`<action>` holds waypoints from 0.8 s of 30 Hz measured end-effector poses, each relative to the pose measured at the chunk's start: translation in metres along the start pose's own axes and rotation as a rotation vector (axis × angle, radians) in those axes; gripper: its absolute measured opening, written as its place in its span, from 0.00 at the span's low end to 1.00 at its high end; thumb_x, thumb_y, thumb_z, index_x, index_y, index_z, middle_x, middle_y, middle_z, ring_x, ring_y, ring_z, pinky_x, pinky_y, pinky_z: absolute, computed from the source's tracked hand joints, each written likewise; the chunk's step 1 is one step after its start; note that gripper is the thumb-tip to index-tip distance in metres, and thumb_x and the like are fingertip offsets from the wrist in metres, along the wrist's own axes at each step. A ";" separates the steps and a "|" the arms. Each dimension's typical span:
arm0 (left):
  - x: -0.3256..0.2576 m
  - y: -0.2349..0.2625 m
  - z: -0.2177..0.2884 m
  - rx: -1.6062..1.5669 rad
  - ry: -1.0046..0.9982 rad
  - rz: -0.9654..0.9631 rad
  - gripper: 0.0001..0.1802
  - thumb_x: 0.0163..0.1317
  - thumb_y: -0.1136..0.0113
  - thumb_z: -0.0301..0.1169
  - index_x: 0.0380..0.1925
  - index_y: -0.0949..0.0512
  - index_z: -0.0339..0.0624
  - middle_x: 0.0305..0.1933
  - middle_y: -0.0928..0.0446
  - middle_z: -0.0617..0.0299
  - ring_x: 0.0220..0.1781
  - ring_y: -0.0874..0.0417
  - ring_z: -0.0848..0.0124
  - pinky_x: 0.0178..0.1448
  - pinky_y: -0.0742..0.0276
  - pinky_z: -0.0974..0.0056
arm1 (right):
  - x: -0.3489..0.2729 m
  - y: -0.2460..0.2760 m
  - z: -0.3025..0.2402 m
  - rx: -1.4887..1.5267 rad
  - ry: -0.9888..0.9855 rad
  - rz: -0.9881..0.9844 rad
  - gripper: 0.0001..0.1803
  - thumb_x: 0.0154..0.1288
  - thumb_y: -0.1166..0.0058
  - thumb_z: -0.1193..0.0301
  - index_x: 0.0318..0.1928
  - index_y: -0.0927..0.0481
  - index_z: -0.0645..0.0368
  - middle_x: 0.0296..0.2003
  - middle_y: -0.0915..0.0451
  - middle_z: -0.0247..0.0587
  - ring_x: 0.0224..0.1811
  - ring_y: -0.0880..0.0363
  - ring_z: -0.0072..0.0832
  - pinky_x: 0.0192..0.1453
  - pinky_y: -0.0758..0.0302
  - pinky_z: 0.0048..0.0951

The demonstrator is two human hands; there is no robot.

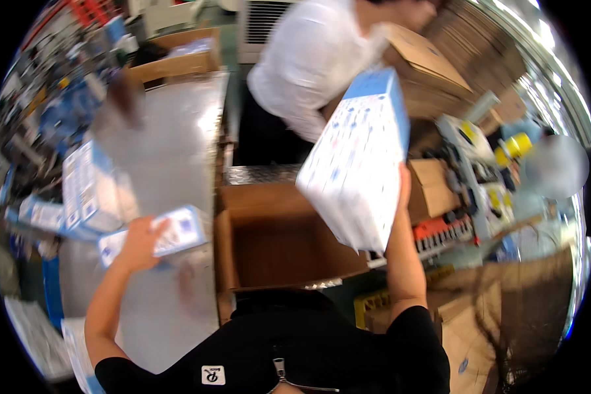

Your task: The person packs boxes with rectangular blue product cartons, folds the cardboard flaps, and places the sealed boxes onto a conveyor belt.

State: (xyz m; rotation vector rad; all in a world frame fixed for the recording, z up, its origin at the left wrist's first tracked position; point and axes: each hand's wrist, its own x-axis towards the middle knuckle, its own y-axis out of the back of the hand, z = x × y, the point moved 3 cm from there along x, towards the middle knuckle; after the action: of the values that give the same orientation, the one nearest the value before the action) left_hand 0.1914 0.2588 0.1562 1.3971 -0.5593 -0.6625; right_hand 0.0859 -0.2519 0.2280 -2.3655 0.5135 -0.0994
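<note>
My right hand (402,200) holds up a long white carton with blue ends (358,157), tilted, above and to the right of an open cardboard box (276,253). Most of that hand's fingers are hidden behind the carton. On the metal table to the left, my left hand (140,244) grips a smaller-looking white-and-blue carton (180,231) from above, thumb and fingers across its top. Further left, another white-and-blue carton (85,190) stands on the table. The inside of the cardboard box looks dark brown, with no carton visible in it.
A person in a white top (308,59) stands close beyond the cardboard box. Stacked flat cardboard (433,59) lies at the far right. A tool-laden rack (473,171) is on the right. The metal table (171,138) runs along the left, with a cardboard tray (177,62) at its far end.
</note>
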 end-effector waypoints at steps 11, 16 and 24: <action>0.125 0.080 0.129 -0.449 -0.363 0.459 0.39 0.36 0.37 0.30 0.57 0.31 0.44 0.50 0.32 0.47 0.49 0.29 0.50 0.53 0.33 0.55 | -0.059 0.157 0.014 0.041 0.199 0.182 0.30 0.63 0.60 0.56 0.60 0.36 0.63 0.54 0.28 0.48 0.52 0.26 0.40 0.56 0.28 0.40; 0.162 -0.055 0.240 -0.344 -0.749 -0.108 0.43 0.36 0.37 0.32 0.60 0.35 0.61 0.40 0.32 0.50 0.39 0.28 0.53 0.40 0.32 0.56 | -0.072 0.085 -0.009 0.066 0.090 0.131 0.37 0.61 0.63 0.51 0.63 0.42 0.65 0.58 0.34 0.53 0.54 0.28 0.43 0.55 0.28 0.39; 0.173 -0.120 0.274 0.213 -0.738 -0.924 0.29 0.47 0.38 0.41 0.51 0.27 0.45 0.50 0.26 0.50 0.48 0.23 0.52 0.48 0.29 0.37 | -0.079 0.069 0.005 -1.000 0.281 -0.281 0.47 0.46 0.38 0.71 0.64 0.50 0.66 0.60 0.43 0.49 0.63 0.42 0.36 0.64 0.42 0.39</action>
State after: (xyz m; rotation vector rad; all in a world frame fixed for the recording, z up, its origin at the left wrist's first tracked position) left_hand 0.1077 -0.0622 0.0598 1.5718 -0.5369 -1.9549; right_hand -0.0093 -0.2647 0.1845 -3.4293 0.3990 -0.3800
